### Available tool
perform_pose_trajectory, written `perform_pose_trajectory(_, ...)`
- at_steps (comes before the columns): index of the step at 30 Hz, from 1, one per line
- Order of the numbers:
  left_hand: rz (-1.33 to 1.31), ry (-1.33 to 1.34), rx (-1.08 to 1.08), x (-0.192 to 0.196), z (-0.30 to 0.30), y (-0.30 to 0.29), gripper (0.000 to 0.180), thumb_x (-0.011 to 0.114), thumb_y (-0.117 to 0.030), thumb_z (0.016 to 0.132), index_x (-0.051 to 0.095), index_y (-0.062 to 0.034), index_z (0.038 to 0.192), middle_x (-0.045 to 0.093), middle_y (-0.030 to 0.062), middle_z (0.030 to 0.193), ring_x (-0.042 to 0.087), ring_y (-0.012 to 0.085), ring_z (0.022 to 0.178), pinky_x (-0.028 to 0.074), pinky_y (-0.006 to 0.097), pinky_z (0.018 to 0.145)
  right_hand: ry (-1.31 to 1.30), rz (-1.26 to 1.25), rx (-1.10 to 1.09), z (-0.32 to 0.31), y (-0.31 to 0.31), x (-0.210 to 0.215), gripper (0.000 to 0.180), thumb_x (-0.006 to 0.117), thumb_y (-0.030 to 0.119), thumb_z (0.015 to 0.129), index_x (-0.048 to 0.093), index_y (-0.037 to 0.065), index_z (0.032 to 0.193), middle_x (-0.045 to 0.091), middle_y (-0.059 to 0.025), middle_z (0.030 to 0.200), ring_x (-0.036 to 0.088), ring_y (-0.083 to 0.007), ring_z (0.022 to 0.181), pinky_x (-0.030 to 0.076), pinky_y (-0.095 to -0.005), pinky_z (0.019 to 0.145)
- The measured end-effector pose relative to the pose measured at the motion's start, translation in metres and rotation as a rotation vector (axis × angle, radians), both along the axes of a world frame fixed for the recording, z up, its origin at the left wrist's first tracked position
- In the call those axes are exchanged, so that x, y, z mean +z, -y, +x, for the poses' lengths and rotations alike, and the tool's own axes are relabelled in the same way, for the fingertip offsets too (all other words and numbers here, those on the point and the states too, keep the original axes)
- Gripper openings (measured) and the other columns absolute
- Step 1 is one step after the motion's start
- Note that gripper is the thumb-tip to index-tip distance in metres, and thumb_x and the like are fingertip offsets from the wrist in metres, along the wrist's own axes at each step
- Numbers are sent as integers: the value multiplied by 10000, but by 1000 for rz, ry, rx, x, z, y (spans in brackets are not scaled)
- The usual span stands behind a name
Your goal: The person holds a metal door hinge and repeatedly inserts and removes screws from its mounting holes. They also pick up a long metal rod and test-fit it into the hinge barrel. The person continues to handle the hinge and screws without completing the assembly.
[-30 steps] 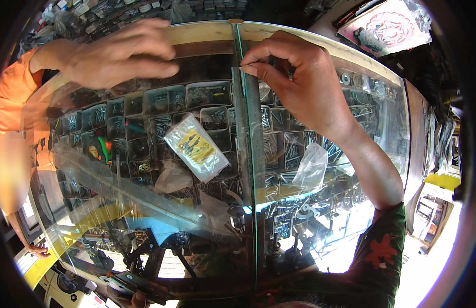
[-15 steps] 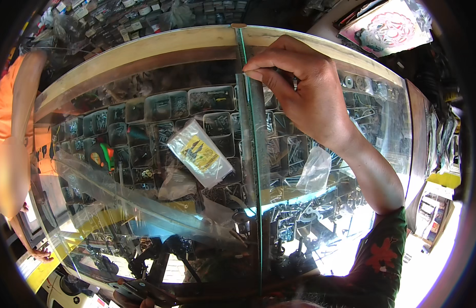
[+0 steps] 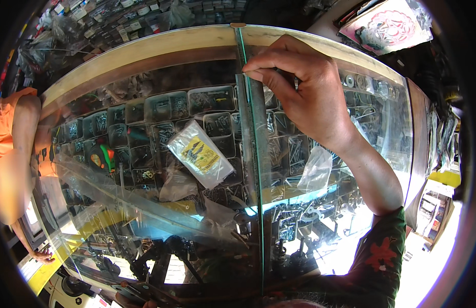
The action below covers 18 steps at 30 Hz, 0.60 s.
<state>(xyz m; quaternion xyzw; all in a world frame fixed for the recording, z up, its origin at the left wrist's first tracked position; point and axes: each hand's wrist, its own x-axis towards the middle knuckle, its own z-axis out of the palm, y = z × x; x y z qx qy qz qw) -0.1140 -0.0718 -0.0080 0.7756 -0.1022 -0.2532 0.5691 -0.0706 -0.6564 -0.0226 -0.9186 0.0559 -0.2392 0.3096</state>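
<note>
Co-worker's arm [image 3: 25, 123] has left the glass countertop's [image 3: 176, 72] upper left. Right hand [image 3: 310, 92] stays pinched, upper centre; left hand's [image 3: 149, 304] grip can't be told.

Bench [image 3: 120, 54]: across the middle, its glass top above the compartments, its far rim toward the upper edge
Divider strip [image 3: 257, 169]: running near to far, splitting the bench into a left and a right part
Compartments [image 3: 186, 104]: beneath the glass, on both sides of the strip, small metal parts in many
Packet [image 3: 201, 155]: left of the strip, above the compartments
Right hand [image 3: 311, 95]: over the far right part, its fingers [image 3: 273, 60] at the strip
Bag [image 3: 315, 168]: right of the strip, left of the forearm
Co-worker [image 3: 6, 120]: beyond the left end
Papers [image 3: 387, 28]: behind the far right rim
</note>
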Motion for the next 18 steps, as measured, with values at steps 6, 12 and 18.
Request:
perform_pose_trajectory(6, 39, 6, -38, 2, 2, 1, 444, 838, -139, 890, 680, 129, 1207, 756, 167, 1039, 740, 224, 866, 623, 358, 800, 11, -50, 8, 0, 2, -2, 130, 803, -47, 986, 845, 21, 1089, 777, -83, 967, 783, -190, 901, 619, -330, 801)
perform_pose_trajectory(12, 62, -70, 27, 9, 0, 8, 444, 839, -127, 885, 667, 122, 1209, 749, 160, 1024, 730, 220, 847, 615, 352, 775, 25, -74, 16, 1, 3, -4, 141, 791, -47, 998, 855, 36, 1092, 778, -82, 971, 789, -183, 899, 625, -332, 782)
perform_pose_trajectory(18, 63, -1, 93, 7, -3, 13, 467, 851, -169, 910, 662, 123, 1222, 748, 163, 1024, 722, 214, 835, 607, 348, 760, 13, -84, 10, 0, 3, -4, 135, 791, -38, 1002, 856, 36, 1095, 780, -83, 980, 789, -184, 896, 628, -335, 781)
